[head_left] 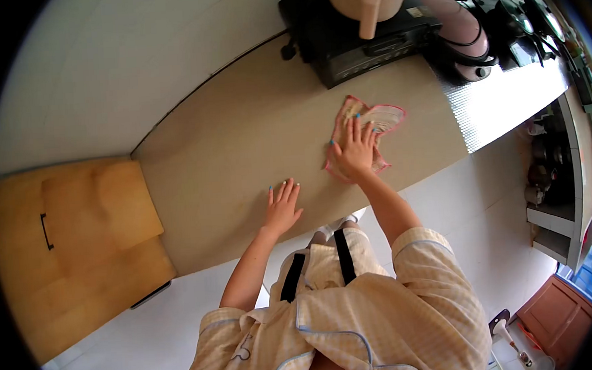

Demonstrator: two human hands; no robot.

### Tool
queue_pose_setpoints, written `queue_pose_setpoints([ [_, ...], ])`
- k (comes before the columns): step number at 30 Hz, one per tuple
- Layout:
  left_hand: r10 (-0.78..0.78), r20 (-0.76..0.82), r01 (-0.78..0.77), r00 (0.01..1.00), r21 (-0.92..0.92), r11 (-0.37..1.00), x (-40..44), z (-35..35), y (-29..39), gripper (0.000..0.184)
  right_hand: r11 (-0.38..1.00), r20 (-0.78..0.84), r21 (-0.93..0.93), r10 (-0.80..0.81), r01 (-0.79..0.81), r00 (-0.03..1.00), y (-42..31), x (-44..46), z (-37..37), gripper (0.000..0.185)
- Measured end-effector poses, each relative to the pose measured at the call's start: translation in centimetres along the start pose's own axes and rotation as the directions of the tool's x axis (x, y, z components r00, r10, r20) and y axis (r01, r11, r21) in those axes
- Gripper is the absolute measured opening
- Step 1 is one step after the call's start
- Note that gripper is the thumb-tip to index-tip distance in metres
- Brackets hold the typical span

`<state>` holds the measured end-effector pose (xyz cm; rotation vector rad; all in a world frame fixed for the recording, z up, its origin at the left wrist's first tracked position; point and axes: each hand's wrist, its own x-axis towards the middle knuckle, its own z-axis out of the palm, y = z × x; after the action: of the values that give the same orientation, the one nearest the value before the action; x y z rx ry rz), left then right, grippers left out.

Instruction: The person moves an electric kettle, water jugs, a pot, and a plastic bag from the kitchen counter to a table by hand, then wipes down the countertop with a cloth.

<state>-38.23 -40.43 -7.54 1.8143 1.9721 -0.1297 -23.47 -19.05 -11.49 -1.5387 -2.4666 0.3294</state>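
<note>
A pink-edged, patterned cloth lies spread and crumpled on the tan countertop. My right hand presses flat on top of it, fingers spread, with part of the cloth hidden beneath the palm. To the left, near the counter's front edge, my left hand rests on the bare surface with its fingers apart and nothing in it.
Behind the cloth stands a black appliance with a beige pot on top. A pink appliance and cables are at the back right. A wooden cabinet borders the counter's left end; shelves stand at right.
</note>
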Motion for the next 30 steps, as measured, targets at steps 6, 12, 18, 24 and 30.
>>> queue_pose_setpoints([
  [6,-0.295,-0.29,0.242,0.91,-0.205,0.948,-10.0,3.2,-7.3,0.051,0.95,0.177,0.115,-0.307,0.29,0.935,-12.4,-6.0,2.4,0.066],
  [12,-0.56,-0.384,0.442,0.734,-0.355,0.824,-19.8,5.5,-12.5,0.049,0.743,0.341,0.278,-0.669,0.609,0.66,-24.9,-13.5,5.9,0.062],
  [18,-0.629,-0.398,0.493,0.667,-0.398,0.774,-22.6,8.3,-13.6,0.055,0.434,0.345,0.339,-0.883,0.834,0.319,-28.3,-19.5,9.1,0.059],
  [24,-0.545,-0.418,0.366,0.727,-0.436,0.822,-18.8,8.3,-12.5,0.06,0.411,0.235,0.347,-0.908,0.843,0.346,-21.8,-15.7,7.2,0.055],
  [30,-0.509,-0.359,0.36,0.782,-0.407,0.84,-13.7,6.3,-9.9,0.057,0.735,0.187,0.118,-0.676,0.667,0.712,-11.6,-9.6,2.3,0.05],
])
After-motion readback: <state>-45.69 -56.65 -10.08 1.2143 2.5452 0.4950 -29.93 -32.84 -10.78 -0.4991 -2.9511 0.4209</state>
